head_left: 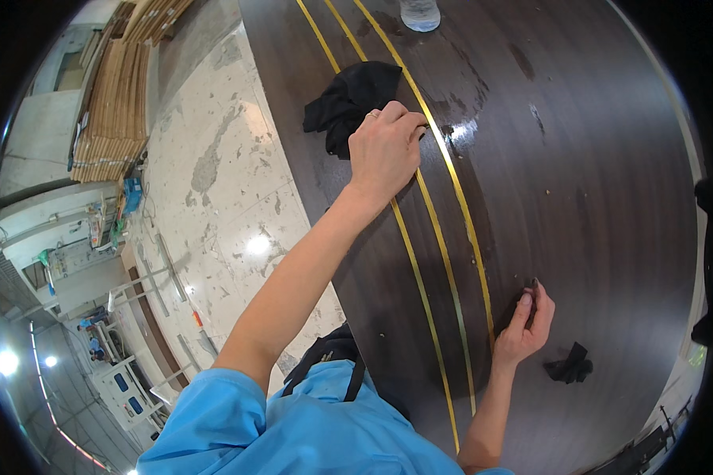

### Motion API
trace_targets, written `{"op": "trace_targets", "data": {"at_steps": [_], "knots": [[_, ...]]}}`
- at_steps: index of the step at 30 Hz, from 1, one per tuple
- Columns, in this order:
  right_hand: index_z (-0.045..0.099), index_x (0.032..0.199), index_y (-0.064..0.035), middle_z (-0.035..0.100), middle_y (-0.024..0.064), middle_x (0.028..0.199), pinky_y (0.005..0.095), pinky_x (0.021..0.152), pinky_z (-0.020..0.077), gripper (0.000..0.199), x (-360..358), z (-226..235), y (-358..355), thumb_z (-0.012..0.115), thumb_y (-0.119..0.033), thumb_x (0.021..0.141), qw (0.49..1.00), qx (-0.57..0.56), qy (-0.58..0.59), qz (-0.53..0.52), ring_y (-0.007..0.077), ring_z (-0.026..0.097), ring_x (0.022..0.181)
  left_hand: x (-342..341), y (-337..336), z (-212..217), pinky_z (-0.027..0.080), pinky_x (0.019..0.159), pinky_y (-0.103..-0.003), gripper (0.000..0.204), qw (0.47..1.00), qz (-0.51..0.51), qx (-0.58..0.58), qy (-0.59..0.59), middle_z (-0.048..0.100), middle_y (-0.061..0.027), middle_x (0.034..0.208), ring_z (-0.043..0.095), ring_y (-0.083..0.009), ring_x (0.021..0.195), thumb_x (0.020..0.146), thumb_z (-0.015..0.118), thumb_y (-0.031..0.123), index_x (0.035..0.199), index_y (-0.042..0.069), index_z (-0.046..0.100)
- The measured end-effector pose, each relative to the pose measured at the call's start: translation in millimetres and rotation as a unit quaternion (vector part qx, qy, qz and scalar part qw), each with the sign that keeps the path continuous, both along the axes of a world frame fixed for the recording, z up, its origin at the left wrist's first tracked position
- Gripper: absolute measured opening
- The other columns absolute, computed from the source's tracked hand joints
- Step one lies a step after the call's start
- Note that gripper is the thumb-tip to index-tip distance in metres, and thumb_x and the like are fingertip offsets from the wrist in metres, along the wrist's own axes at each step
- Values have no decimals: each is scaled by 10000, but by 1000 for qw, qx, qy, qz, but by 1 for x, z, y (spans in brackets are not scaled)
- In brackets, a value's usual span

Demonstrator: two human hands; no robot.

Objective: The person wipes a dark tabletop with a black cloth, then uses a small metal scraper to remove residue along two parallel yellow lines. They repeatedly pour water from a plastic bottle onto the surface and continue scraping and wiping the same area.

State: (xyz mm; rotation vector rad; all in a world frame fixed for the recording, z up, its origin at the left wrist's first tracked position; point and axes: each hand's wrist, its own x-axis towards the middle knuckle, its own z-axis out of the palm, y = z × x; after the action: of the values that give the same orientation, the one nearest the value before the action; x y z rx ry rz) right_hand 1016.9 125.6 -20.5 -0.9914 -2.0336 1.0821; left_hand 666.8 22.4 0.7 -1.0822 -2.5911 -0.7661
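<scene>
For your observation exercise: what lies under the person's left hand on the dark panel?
The left hand rests on the dark wooden panel, across a brass strip. The stretch beneath it is covered.

Glossy dark wood panel [578, 174], brass strips [444, 261]

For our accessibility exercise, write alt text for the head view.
A person's left hand and right hand press on a dark wood panel inlaid with brass strips; black cloth lies beside the left hand.

left hand [384, 150] on brass strip [444, 261], dark panel [578, 174]
</scene>
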Motion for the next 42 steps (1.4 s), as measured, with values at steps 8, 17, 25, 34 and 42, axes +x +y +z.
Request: {"op": "trace_targets", "data": {"at_steps": [8,17,25,34,42], "knots": [[624,1526,25,728,136,1297,376,1023,547,534,-99,35,24,764,-131,1035,993,-101,39,36,221,693,1146,14,-17,21,584,766,-413,111,983,70,92,-142,730,-78,1020,745,-317,877,968,802,155,1063,96,808],[526,1510,39,601,334,1487,524,1226,453,1050,-479,46,132,992,-330,645,970,110,146,159,492,550,1437,53,-69,45,569,811,-301,200,961,94,126,-226,728,-96,1014,719,-186,895,997,792,23,1196,21,808],[517,1599,34,662,282,1502,467,1201,472,983,-368,53,115,943,-393,823,956,2,126,263,404,631,1410,52,-111,52,574,837,-322,168,960,94,118,-236,729,-104,1020,725,-208,913,1004,761,27,1165,14,807],[603,1431,3,814,185,1128,438,956,608,752,-56,117,-12,886,-466,915,910,-284,-231,195,315,810,1033,54,-105,56,567,876,-318,199,950,63,153,-264,732,-92,1045,703,-193,938,1009,754,13,1206,13,784],[668,1289,9,819,190,1001,460,897,602,646,-49,109,-18,837,-512,947,878,-304,-318,191,348,817,968,60,-96,53,603,827,-328,171,958,45,161,-235,756,-105,1060,762,-225,933,1000,753,22,1168,11,777]]}}
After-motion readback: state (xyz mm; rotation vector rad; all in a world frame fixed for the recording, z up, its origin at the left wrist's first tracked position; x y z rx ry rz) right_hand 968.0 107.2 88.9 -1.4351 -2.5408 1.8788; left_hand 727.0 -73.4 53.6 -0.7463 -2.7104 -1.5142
